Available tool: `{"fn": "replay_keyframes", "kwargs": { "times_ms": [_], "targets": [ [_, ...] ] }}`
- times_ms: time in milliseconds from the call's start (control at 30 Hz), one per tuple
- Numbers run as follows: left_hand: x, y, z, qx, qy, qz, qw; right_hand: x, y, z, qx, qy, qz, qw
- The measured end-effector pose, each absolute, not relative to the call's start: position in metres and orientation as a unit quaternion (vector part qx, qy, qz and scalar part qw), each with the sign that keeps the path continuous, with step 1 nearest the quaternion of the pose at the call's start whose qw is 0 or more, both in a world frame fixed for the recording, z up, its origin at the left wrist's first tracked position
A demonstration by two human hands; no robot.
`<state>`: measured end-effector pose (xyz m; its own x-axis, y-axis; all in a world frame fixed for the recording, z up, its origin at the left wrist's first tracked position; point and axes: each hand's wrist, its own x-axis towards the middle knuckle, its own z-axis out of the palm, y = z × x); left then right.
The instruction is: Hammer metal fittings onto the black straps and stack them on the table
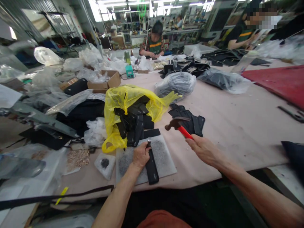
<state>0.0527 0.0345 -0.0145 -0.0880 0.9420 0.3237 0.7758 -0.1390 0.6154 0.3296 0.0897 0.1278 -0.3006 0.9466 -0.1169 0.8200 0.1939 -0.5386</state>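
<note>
My left hand point(142, 155) is closed around a short metal punch point(149, 142), held upright over the far end of a black strap piece point(152, 167). That piece lies on a pale, speckled board point(166, 158) near the table's front edge. To the right, my right hand point(201, 147) grips a claw hammer point(181, 128) by its red handle, with the head raised and pointing left. Behind the board, a yellow mesh bag point(116, 98) spills several black pieces point(136, 125). More black pieces point(197, 122) lie in a pile beyond the hammer.
Left of the board sits a small white block point(105, 166) with a dark patch, near a patch of small copper-coloured bits point(78, 160). Plastic-wrapped bundles point(177, 83), a cardboard box point(108, 80) and a red sheet point(280, 82) lie farther off. A co-worker point(153, 42) sits across the table.
</note>
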Motion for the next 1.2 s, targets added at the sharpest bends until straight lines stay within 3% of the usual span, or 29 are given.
{"fn": "replay_keyframes", "kwargs": {
  "times_ms": [100,233,367,533,800,1200],
  "targets": [
    [0.052,0.034,-0.014,0.662,0.644,0.363,0.125,0.346,0.097,0.072,-0.637,-0.685,0.34,0.098],
    [0.051,0.034,-0.014,0.658,0.655,0.35,0.124,0.341,0.091,0.025,-0.658,-0.71,0.234,0.09],
    [0.051,0.034,-0.015,0.657,0.662,0.337,0.125,0.303,0.064,0.03,-0.511,-0.835,0.131,0.158],
    [0.051,0.036,-0.011,0.647,0.659,0.352,0.154,0.249,0.013,0.031,-0.323,-0.915,0.222,0.098],
    [0.025,0.055,0.005,0.505,0.686,0.449,0.27,0.244,0.0,0.014,-0.301,-0.916,0.256,0.067],
    [0.035,0.001,0.005,0.541,0.669,0.45,0.239,0.224,0.034,0.012,-0.267,-0.937,0.21,0.078]
  ]
}}
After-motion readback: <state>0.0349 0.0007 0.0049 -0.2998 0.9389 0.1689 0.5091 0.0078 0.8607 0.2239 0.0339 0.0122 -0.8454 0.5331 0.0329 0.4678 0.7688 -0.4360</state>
